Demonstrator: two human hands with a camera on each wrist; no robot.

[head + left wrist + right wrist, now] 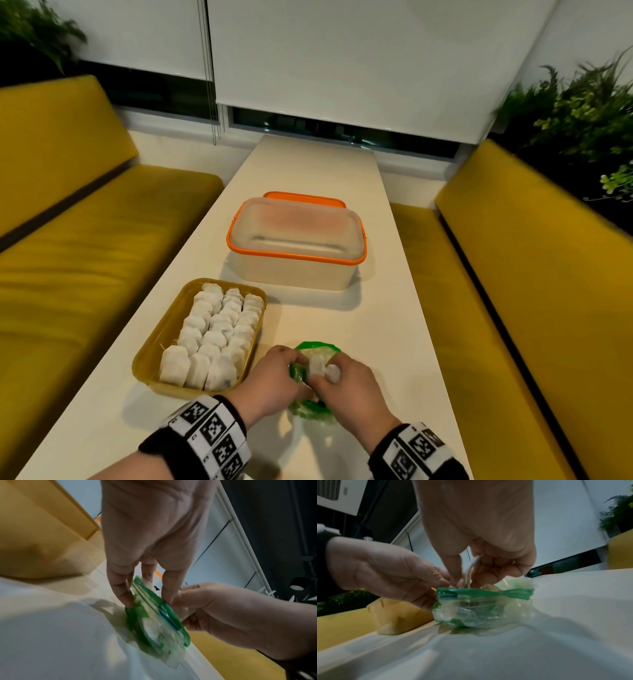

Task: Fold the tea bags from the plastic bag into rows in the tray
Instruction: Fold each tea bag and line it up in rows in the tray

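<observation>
A yellow tray [150, 346] holds three rows of folded white tea bags [212, 335] at the table's left. To its right lies a clear plastic bag with a green zip rim [317, 346] [154, 622] [481, 609]. My left hand [275, 377] [148, 600] pinches the bag's green rim on its left side. At the bag's mouth, my right hand [344, 380] [467, 577] pinches a white tea bag [318, 364] [471, 566] between thumb and fingers. What else lies in the bag is blurred.
A clear box with an orange rim [296, 251] stands beyond the tray, its orange lid [301, 196] behind it. The narrow white table [394, 325] runs between two yellow benches [85, 257] [531, 274]. Plants sit in both far corners.
</observation>
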